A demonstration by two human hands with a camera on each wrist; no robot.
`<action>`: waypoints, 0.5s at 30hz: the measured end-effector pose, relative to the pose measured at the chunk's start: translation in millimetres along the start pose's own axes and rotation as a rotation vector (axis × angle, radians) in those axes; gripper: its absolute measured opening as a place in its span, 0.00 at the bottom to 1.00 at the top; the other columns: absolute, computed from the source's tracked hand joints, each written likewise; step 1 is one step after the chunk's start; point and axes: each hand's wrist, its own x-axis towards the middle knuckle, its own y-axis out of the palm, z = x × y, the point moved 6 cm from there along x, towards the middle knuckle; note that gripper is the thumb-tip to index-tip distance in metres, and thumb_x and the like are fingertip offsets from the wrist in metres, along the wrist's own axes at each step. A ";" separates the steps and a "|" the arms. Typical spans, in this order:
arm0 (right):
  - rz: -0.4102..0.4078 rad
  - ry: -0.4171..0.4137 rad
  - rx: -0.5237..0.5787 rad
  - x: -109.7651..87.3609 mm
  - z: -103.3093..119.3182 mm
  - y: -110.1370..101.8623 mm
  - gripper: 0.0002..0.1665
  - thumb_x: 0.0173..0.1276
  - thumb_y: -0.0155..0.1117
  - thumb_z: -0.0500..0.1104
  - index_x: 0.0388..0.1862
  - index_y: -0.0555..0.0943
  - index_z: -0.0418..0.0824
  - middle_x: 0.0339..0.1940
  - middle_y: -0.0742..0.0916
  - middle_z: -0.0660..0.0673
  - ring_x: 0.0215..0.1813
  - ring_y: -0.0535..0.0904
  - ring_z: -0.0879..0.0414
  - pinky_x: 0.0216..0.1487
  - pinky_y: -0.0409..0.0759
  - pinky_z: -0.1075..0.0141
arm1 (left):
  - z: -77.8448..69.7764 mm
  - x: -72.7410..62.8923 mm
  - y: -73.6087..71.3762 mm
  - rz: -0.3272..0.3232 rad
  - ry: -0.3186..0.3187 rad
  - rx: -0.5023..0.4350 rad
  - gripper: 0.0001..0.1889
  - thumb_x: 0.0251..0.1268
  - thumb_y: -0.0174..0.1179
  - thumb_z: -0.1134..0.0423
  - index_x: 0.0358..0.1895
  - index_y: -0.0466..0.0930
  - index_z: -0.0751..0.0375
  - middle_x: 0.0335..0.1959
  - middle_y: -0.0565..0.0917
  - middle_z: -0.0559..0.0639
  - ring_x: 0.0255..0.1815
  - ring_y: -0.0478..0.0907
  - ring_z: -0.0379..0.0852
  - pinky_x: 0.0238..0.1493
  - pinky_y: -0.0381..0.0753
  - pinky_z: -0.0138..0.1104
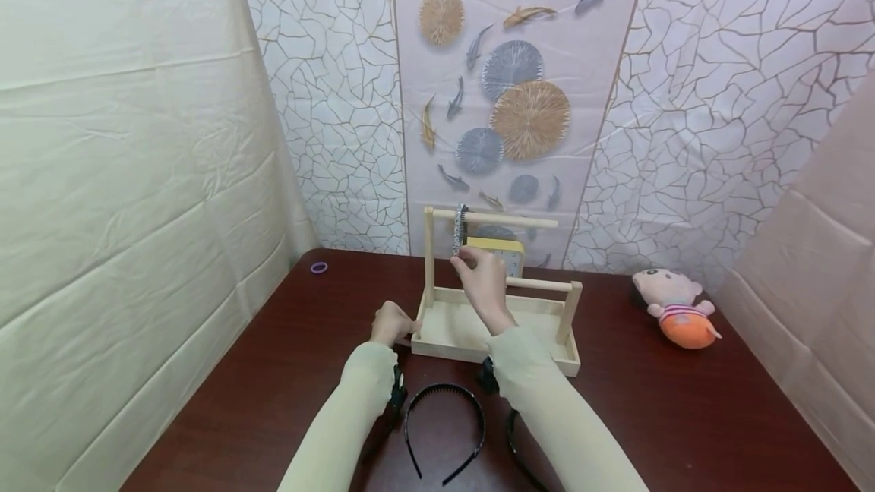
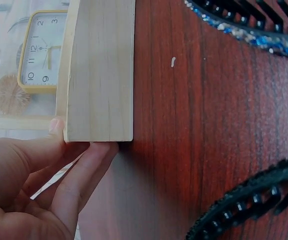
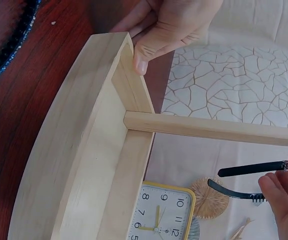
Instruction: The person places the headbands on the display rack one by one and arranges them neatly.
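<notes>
In the head view, my right hand point(image 1: 484, 279) is raised in front of a wooden rack with a tray base point(image 1: 447, 349). Its thumb and fingers pinch a glittery headband point(image 1: 459, 232) that hangs at the rack's upper bar point(image 1: 513, 219), near the left post. The right wrist view shows two dark ends of this headband point(image 3: 249, 169) projecting from the fingers. My left hand point(image 1: 391, 323) grips the tray's front left corner; in the left wrist view its thumb point(image 2: 57, 126) lies on the rim, with other fingers against the outer side.
Before the rack lies a black toothed headband point(image 1: 444, 387), with another dark headband point(image 1: 518, 458) partly under the right sleeve. A yellow-framed clock point(image 1: 497, 245) stands behind the rack. A plush doll point(image 1: 683, 321) lies at right, a purple ring point(image 1: 318, 268) at far left.
</notes>
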 end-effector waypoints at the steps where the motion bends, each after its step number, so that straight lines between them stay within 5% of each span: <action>1: 0.009 0.000 0.002 -0.7 -0.5 -0.3 0.15 0.68 0.67 0.44 0.50 0.86 0.38 0.46 0.89 0.41 0.44 0.88 0.50 0.44 0.85 0.58 | -0.1 0.1 0.3 0.000 -0.005 -0.008 0.10 0.59 0.70 0.63 0.26 0.86 0.68 0.31 0.86 0.60 0.20 0.85 0.50 0.28 0.82 0.40; 15: 0.095 0.085 -0.068 -22.7 13.1 -35.7 0.26 0.67 0.67 0.51 0.57 0.82 0.37 0.49 0.88 0.39 0.49 0.86 0.46 0.51 0.82 0.52 | -1.3 -0.3 1.4 -0.005 0.003 -0.016 0.09 0.60 0.70 0.64 0.28 0.87 0.69 0.32 0.86 0.61 0.21 0.85 0.50 0.30 0.84 0.42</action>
